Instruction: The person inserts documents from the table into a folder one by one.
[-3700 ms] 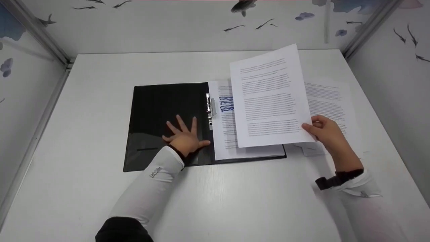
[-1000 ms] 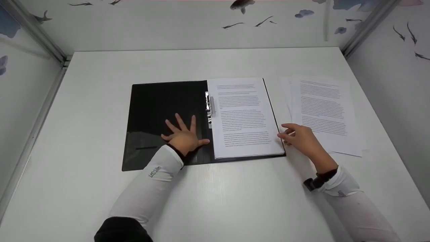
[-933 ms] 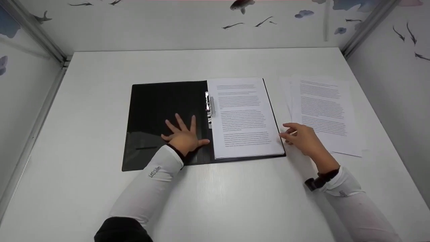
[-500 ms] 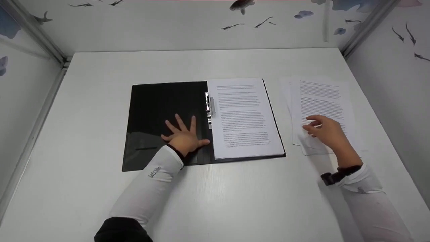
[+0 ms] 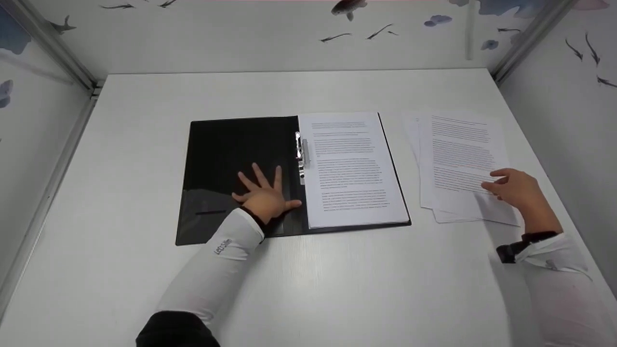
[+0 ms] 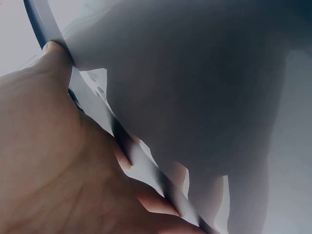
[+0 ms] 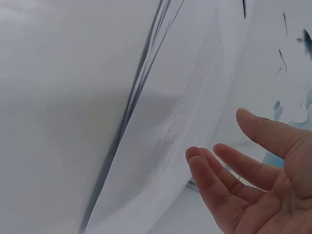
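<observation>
My left hand [image 5: 266, 201] lies palm down with spread fingers on the left cover of an open black folder [image 5: 241, 144]. Printed sheets [image 5: 349, 168] lie squared on the folder's right side, beside its metal clip [image 5: 300, 154]. Over the lower right part of a loose, overlapping pile of printed paper [image 5: 458, 164], my right hand [image 5: 518, 190] hovers with its fingers bent and nothing between them. In the right wrist view, a gap shows between thumb and fingers of the right hand [image 7: 248, 170], above the printed paper [image 7: 165, 126]. The left wrist view is mostly shadow around the left hand [image 6: 58, 146].
The white table [image 5: 337, 284] runs along a back wall [image 5: 217, 38] with painted fish, and a side panel [image 5: 569, 106] stands on the right. The loose pile lies between the folder and the table's right edge.
A sheet my right hand held earlier now lies on the folder's stack, covering the blue-marked page. That hand has since moved right, from the folder's edge to over the loose pile. The left hand stays put.
</observation>
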